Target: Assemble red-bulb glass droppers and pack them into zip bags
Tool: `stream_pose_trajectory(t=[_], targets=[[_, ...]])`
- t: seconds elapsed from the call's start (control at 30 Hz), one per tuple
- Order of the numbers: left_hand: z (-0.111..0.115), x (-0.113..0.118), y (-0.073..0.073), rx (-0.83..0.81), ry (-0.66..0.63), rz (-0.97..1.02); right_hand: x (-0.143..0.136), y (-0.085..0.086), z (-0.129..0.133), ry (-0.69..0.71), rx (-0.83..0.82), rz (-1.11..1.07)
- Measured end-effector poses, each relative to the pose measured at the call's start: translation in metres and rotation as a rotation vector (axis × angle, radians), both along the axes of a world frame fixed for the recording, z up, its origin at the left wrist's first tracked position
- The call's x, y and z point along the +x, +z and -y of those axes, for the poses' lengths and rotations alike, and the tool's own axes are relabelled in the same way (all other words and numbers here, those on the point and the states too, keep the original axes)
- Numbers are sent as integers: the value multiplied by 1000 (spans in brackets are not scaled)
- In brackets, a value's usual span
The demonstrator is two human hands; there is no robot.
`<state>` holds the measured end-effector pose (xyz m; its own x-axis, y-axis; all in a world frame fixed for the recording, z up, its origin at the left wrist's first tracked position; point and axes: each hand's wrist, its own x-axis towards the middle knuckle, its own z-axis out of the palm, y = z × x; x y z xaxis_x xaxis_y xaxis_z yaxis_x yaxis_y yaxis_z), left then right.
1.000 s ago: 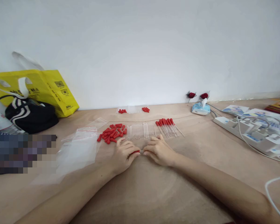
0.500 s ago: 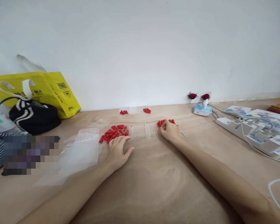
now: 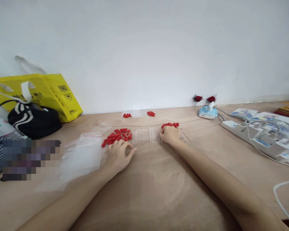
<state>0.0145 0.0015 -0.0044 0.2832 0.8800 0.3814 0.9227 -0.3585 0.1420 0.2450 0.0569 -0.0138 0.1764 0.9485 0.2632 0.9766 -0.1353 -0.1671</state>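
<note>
Thin clear tubes point(image 3: 144, 136) lie side by side in a row on the wooden table, their narrow tips toward me. My right hand point(image 3: 170, 134) is curled at the right end of this row, its fingertips hidden behind the hand. Beyond its knuckles is a line of red rubber bulbs point(image 3: 174, 124), with a few thin tubes showing to the right of the hand. My left hand point(image 3: 119, 154) rests by a loose pile of red bulbs point(image 3: 115, 136), fingers bent and thumb apart. I see nothing held in it.
Clear zip bags point(image 3: 83, 157) lie left of the pile. Near the wall is a bag with two small groups of red bulbs point(image 3: 127, 115). A yellow bag point(image 3: 65, 99) and black pouch point(image 3: 36, 120) stand left. Right are tissues point(image 3: 208, 112) and a power strip point(image 3: 238, 126) with cables.
My right hand has moved slightly left and toward me, from the red bulbs to the end of the tube row. My left hand has shifted slightly left, its thumb and forefinger nearer each other.
</note>
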Motion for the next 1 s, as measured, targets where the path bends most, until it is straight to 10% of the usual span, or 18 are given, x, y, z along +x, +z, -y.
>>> stream_pose_trajectory(t=[0.47, 0.77, 1.0], targets=[[-75, -4, 10, -114, 91, -107, -11, 11, -12, -54, -190, -56], [-74, -2, 8, -9, 104, -24, -6, 15, 10, 21, 9, -57], [-23, -4, 13, 58, -170, 103, 16, -6, 48, 498, 223, -208]])
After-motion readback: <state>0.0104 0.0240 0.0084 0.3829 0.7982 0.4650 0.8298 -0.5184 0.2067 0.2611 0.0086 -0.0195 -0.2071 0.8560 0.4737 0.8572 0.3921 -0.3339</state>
